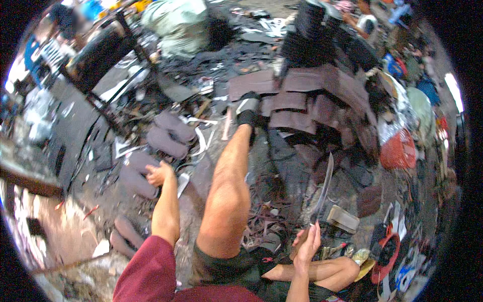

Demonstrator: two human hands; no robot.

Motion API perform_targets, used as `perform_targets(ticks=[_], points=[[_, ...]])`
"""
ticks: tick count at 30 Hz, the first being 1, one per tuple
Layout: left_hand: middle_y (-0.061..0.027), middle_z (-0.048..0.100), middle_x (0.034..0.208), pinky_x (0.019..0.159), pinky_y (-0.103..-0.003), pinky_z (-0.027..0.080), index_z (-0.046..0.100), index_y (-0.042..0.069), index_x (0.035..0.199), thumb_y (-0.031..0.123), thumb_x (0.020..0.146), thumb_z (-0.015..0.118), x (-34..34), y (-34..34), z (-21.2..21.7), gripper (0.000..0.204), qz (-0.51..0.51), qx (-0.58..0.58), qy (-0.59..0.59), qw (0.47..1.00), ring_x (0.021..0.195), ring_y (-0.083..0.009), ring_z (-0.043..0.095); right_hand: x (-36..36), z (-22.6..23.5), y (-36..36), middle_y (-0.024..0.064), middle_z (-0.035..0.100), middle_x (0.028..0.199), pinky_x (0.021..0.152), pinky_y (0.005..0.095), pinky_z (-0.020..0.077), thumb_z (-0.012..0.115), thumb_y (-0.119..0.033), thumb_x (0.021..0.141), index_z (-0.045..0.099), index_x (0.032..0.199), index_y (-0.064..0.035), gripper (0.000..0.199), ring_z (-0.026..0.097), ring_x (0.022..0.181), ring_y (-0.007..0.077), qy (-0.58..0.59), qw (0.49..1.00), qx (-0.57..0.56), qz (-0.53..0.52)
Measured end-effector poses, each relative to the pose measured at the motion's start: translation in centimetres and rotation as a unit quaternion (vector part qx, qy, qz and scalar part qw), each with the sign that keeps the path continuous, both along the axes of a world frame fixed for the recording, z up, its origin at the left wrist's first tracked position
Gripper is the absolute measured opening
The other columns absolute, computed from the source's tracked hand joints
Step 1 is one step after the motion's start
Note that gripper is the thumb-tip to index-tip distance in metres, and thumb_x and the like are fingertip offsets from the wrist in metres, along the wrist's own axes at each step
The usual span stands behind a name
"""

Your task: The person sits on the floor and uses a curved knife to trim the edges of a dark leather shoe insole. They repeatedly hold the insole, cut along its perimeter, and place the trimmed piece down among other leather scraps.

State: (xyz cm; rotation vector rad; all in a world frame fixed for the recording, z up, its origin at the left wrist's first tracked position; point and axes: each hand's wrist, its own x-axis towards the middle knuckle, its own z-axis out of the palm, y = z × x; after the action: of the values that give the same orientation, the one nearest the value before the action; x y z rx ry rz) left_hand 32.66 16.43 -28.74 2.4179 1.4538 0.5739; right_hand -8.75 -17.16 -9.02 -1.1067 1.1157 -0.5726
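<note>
My left hand (pixel 161 174) reaches out to the left, its fingers closed at the edge of a dark grey-brown shoe sole (pixel 135 182); the exact grip is blurred. This sole lies against another of the same shape. Just beyond it is another pair of rounded soles (pixel 171 135). In my right hand (pixel 308 242) is the handle of a long, curved knife (pixel 324 186). Its thin blade points up and away from me, beside my bent leg. My left leg (pixel 229 201) stretches forward between the hands, the foot at a brown sheet.
Brown sheets (pixel 302 103) are piled ahead, with black scraps around them. A pale rectangular block (pixel 343 219) lies right of the knife. More soles (pixel 126 234) rest near my left elbow. A metal-framed chair (pixel 100 55) and a pale green sack (pixel 178 27) stand farther off.
</note>
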Motion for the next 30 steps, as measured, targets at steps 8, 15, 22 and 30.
perform_targets(ticks=[8, 15, 22, 30], points=[[-0.0223, 0.043, 0.144, 0.101, -0.053, 0.041, 0.051, 0.013, 0.139, 0.041, 0.074, 0.079, -2.0, -1.8, 1.6, 0.076, -0.039, 0.035, 0.008, 0.999, 0.124, -0.0424, 0.047, 16.6, -3.5, -17.3, -0.0032, 0.052, 0.069, 0.04, 0.0235, 0.0404, 0.07, -0.014, 0.09, 0.053, 0.095, -0.0114, 0.018, 0.048, 0.048, 0.0068, -0.083, 0.978, -0.188, -0.029], [-0.019, 0.049, 0.141, 0.098, -0.037, 0.045, 0.064, 0.003, 0.121, 0.008, 0.085, 0.071, -11.0, -8.1, 12.0, 0.036, -0.453, -0.129, -0.335, 0.816, 0.122, -0.03, 0.053, 28.9, -5.7, -32.9, 0.0083, 0.059, 0.079, 0.063, 0.0414, 0.0463, 0.078, -0.011, 0.082, 0.052, 0.109, -0.004, 0.038, 0.054, 0.069, 0.0236, 0.073, 0.926, -0.274, -0.25], [-0.0122, 0.064, 0.12, 0.092, -0.029, 0.051, 0.063, -0.004, 0.115, -0.003, 0.089, 0.063, -19.3, -11.3, 27.6, 0.026, -0.531, -0.348, -0.332, 0.697, 0.104, -0.0196, 0.064, 26.9, -2.6, -29.8, 0.0058, 0.057, 0.089, 0.072, 0.0392, 0.0495, 0.075, -0.005, 0.079, 0.05, 0.115, -0.0026, 0.045, 0.054, 0.074, 0.0217, -0.001, 0.93, -0.213, -0.298], [-0.0214, 0.036, 0.15, 0.104, -0.048, 0.045, 0.027, 0.004, 0.149, 0.036, 0.088, 0.07, -28.0, -26.4, 24.2, 0.082, -0.305, -0.868, 0.141, 0.366, 0.126, -0.0385, 0.051, 0.5, -1.0, -13.7, -0.001, 0.053, 0.084, 0.072, 0.0309, 0.0442, 0.082, -0.013, 0.078, 0.053, 0.089, -0.0036, 0.032, 0.049, 0.076, 0.0147, -0.006, 0.932, -0.349, -0.097]])
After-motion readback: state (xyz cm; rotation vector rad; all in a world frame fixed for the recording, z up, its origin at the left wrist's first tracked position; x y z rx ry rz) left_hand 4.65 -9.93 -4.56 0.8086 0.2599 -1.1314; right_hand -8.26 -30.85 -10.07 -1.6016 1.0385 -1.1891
